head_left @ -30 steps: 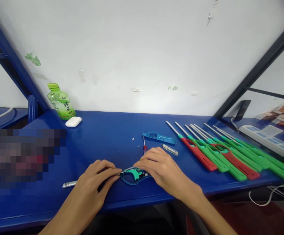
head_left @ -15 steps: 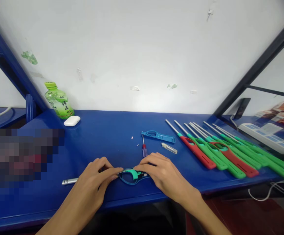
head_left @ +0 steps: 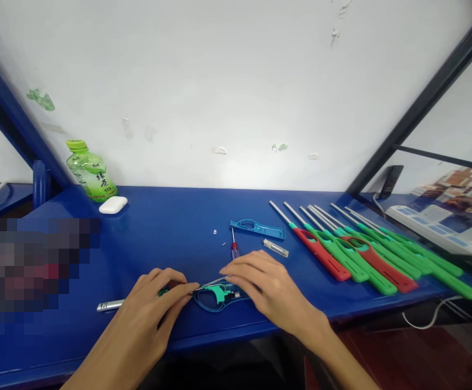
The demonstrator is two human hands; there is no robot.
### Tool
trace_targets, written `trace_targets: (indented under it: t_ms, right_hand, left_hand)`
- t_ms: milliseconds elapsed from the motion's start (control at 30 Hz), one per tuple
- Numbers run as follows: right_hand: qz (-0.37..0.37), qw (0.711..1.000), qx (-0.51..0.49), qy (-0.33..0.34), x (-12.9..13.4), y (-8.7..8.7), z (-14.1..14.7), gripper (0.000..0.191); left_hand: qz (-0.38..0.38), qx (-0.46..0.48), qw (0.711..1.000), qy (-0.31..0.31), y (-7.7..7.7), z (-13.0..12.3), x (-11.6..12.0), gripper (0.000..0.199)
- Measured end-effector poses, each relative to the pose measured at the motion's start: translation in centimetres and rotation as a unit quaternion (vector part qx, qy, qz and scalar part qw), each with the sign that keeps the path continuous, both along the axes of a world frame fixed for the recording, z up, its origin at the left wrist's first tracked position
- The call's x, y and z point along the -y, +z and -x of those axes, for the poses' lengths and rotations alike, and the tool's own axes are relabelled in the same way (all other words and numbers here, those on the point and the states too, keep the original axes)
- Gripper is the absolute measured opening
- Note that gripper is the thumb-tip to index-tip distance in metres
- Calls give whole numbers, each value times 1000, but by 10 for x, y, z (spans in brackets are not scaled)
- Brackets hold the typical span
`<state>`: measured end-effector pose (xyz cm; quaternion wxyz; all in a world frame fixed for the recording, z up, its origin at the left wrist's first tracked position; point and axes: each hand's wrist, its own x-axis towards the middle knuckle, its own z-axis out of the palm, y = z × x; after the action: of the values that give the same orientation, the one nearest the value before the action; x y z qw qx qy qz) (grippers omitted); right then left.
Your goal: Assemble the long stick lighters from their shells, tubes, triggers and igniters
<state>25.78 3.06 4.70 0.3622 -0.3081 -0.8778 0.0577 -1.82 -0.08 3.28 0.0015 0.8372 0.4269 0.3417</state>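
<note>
An opened blue lighter [head_left: 219, 310] lies near the table's front edge, its teal trigger [head_left: 218, 293] and inner parts showing. Its metal tube [head_left: 110, 306] sticks out on the left, past my left hand [head_left: 156, 303], which pinches the lighter's neck between thumb and fingers. A thin grey wire [head_left: 213, 282] runs above the trigger from there toward my right hand [head_left: 266, 284]. The right fingertips are closed at the wire's other end, partly hiding the lighter's rear. Beyond that hand lie a screwdriver [head_left: 234, 250], the other blue shell half [head_left: 258, 228] and a clear fuel tank [head_left: 275, 248].
Several red and green long lighters [head_left: 325, 254] lie in a row at right. Two tiny parts, one a white piece [head_left: 215, 232], rest mid-table. A green tea bottle [head_left: 93, 176] and a white case [head_left: 113, 205] stand back left. A blurred patch covers the left side.
My right fingertips have lifted slightly off the lighter, and the thin wire now stands out above the trigger. My left hand keeps its pinch. The whole view has shifted a little.
</note>
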Motion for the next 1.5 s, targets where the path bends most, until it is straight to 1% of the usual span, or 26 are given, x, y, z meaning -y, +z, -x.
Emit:
trace_targets:
  t_ms: [67, 167, 267, 333, 433, 533, 600, 633, 733, 800, 900, 1000, 1067, 1133, 1200, 1300, 1400, 1433, 1500]
  right_hand:
    - [-1, 999, 9, -53, -8, 9, -11, 20]
    - [5, 989, 51, -139, -27, 24, -38, 19]
    - [11, 979, 84, -185, -46, 34, -65, 19]
    - [11, 972, 108, -210, -54, 37, -78, 17]
    - [-1, 960, 129, -248, -59, 37, -87, 17]
    - [-10, 954, 142, -265, -59, 37, -85, 19]
    - [-10, 953, 148, -266, -59, 37, -82, 19]
    - [-8, 952, 150, -266, -59, 37, -80, 19]
    - [6, 952, 153, -266, -54, 35, -76, 16]
    - [21, 952, 157, -262, -49, 32, -75, 14]
    - [38, 953, 162, -255, -43, 22, -73, 12]
    - [52, 956, 152, -246, -40, 9, -70, 9]
    - [59, 960, 136, -237, -39, 4, -67, 9]
    - [64, 966, 112, -226, -38, 3, -63, 10]
    - [73, 972, 83, -207, -35, 6, -57, 9]
    - [90, 981, 30, -171, -31, 12, -46, 3]
    - [89, 984, -22, -152, -26, 13, -32, 12]
    - [85, 985, -36, -147, -24, 11, -28, 14]
    - [75, 986, -58, -137, -20, 8, -21, 9]
  left_hand:
    - [22, -17, 1000, 10, -2, 2, 1, 26]
    - [39, -24, 999, 18, -3, 5, 4, 25]
    - [18, -9, 1000, 18, 2, 3, 2, 26]
    - [11, -8, 1000, 20, 9, 0, -6, 30]
    - [34, -28, 999, 14, 24, -7, -33, 36]
    - [74, -55, 996, 11, 38, -18, -74, 32]
    - [109, -80, 991, 9, 44, -26, -101, 24]
    - [128, -90, 988, 7, 44, -30, -113, 19]
    - [185, -115, 976, -1, 40, -41, -140, 32]
    - [220, -120, 968, 1, 35, -45, -149, 35]
    - [268, -110, 957, 6, 29, -47, -156, 35]
    - [295, -93, 951, 3, 26, -45, -157, 35]
    - [294, -78, 953, 4, 24, -41, -155, 34]
    - [284, -59, 957, 7, 24, -37, -150, 33]
    - [274, -36, 961, 9, 28, -34, -141, 31]
    - [266, 21, 964, 16, 40, -31, -119, 26]
    - [263, 110, 958, 26, 53, -34, -90, 22]
    - [264, 140, 954, 28, 56, -36, -81, 24]
    - [269, 191, 944, 27, 57, -41, -63, 30]
